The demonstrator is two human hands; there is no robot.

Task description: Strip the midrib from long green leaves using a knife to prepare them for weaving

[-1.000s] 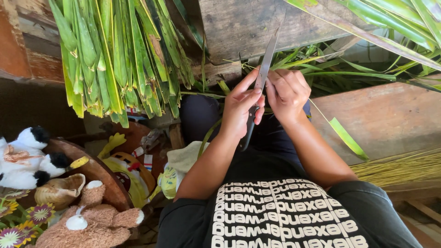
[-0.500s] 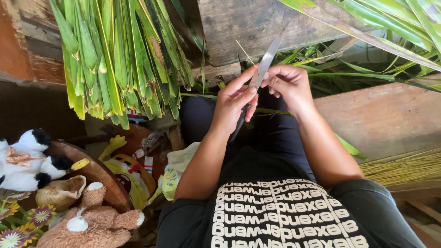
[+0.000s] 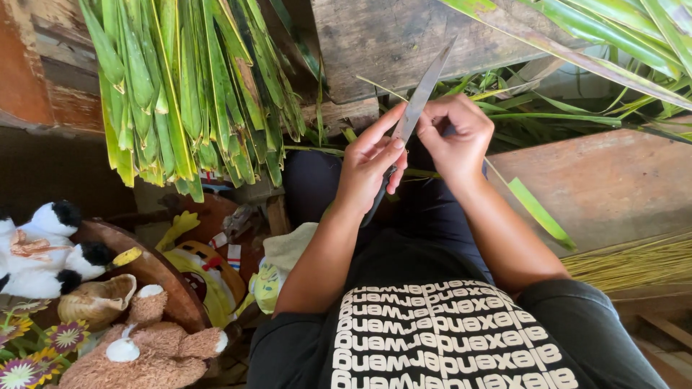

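Head view puts my left hand (image 3: 371, 169) wrapped around the dark handle of a long knife (image 3: 418, 97), its blade slanting up toward a grey wooden beam (image 3: 389, 36). My right hand (image 3: 454, 137) sits just beside the blade, fingers curled tight on a thin green leaf strip (image 3: 530, 205) that trails down to the right. A bundle of green leaves (image 3: 180, 86) hangs at upper left. Stuffed toys (image 3: 144, 346) crowd the lower left, and pale thin sticks (image 3: 634, 263) lie at right.
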